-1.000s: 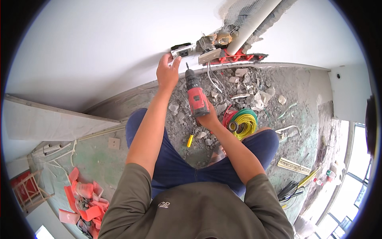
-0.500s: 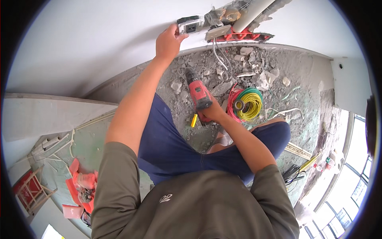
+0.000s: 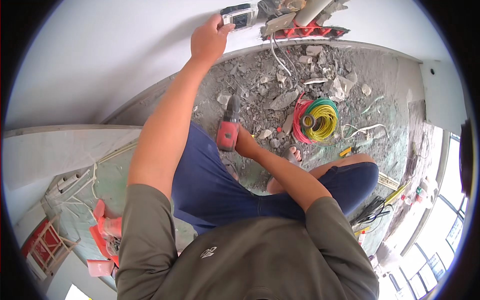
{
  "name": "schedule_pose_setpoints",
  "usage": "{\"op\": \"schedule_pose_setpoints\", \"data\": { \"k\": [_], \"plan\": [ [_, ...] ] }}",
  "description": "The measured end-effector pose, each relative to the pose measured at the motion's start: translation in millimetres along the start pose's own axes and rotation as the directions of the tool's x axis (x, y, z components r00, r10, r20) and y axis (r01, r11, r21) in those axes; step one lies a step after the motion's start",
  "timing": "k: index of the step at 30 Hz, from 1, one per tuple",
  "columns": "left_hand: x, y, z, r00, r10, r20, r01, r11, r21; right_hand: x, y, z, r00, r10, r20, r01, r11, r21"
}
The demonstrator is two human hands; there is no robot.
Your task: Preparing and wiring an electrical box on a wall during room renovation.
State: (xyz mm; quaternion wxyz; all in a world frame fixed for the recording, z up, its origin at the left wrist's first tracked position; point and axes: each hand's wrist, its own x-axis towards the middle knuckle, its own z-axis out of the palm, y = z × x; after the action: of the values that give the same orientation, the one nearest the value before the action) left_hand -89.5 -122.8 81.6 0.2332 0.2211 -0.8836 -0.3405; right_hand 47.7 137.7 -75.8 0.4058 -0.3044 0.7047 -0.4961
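My left hand [image 3: 210,40] is closed on a white-framed socket fitting [image 3: 239,17] against the white wall [image 3: 110,50], high in the view. My right hand [image 3: 246,142] grips a red and black cordless drill [image 3: 228,131] low over the rubble, beside my left knee and below the socket. To the right of the socket a beige plate [image 3: 279,23] with white and grey cables [image 3: 279,60] hangs by red boxes [image 3: 305,31] in a broken-out recess below a white pipe [image 3: 315,10].
Rubble [image 3: 280,99] covers the floor along the wall. Coils of red, green and yellow wire [image 3: 325,125] lie right of the drill, near my sandalled foot [image 3: 295,155]. Orange plastic pieces [image 3: 100,235] lie lower left, a board [image 3: 70,150] stands at left, cables and tools [image 3: 375,212] lie at right.
The socket and my left hand appear higher in the view. The drill has dropped away from the socket and swung left, toward my left leg. My right foot now shows more.
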Motion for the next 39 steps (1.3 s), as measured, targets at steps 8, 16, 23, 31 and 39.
{"op": "schedule_pose_setpoints", "data": {
  "k": [8,16,23,31,39],
  "plan": [
    [2,-6,-1,0.999,-0.022,0.025,0.022,1.000,0.003,-23,13,-6,0.972,-0.109,0.206,0.165,0.947,-0.275],
    [4,-4,-3,0.996,-0.082,0.047,0.084,0.996,-0.040,-8,38,-40,0.993,0.091,0.078,-0.078,0.985,-0.154],
    [-2,2,-6,0.990,-0.138,0.041,0.142,0.982,-0.121,64,-53,-99,0.758,-0.012,-0.652,-0.053,0.995,-0.081],
    [3,-10,-19,0.979,-0.143,0.148,0.147,0.989,-0.020,125,-209,-126,0.718,-0.370,-0.590,0.317,0.928,-0.196],
    [6,-4,-10,0.968,-0.164,0.191,0.177,0.983,-0.053,175,-172,-155,0.823,-0.220,-0.524,0.196,0.975,-0.100]
  ]
}}
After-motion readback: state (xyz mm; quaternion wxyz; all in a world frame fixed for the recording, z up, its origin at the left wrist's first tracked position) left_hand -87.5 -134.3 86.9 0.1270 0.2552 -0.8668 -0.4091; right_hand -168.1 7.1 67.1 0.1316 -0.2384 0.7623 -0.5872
